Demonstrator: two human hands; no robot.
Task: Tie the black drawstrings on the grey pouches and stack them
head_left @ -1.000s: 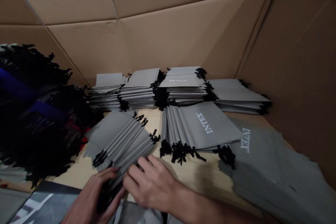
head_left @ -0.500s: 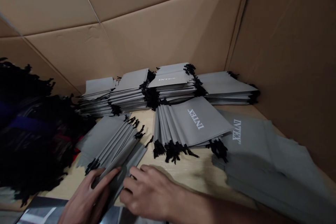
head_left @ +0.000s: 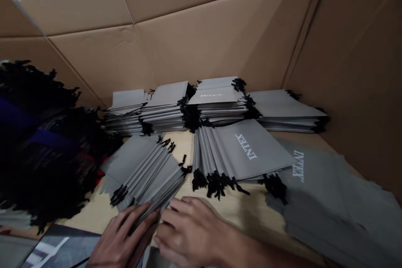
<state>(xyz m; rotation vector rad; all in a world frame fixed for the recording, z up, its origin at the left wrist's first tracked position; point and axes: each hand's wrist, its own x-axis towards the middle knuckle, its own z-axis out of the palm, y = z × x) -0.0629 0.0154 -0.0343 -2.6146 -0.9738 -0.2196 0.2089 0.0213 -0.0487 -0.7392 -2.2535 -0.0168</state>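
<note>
At the bottom of the head view, my left hand (head_left: 125, 236) is closed around the near ends of a fanned bunch of grey drawstring pouches (head_left: 157, 171), fingers between the layers. Black cord ends stick out along the bunch's edges. Close beside it, to the right, my right hand (head_left: 191, 232) has its fingers curled in against the bunch's lower edge; what they pinch is hidden. To the right of the bunch lies another fanned pile of grey pouches (head_left: 251, 150), the top one printed INTEX.
Several stacks of grey pouches (head_left: 166, 109) line the cardboard wall (head_left: 220, 42). Loose grey pieces (head_left: 329, 201), one printed INTEX, spread over the right side of the wooden table (head_left: 251, 213). A big heap of black corded items (head_left: 40, 163) with a blue band stands at left.
The pouches near my left hand now lie together more closely at the bunch's near right side. Both hands appear slightly further right, as the whole view has shifted.
</note>
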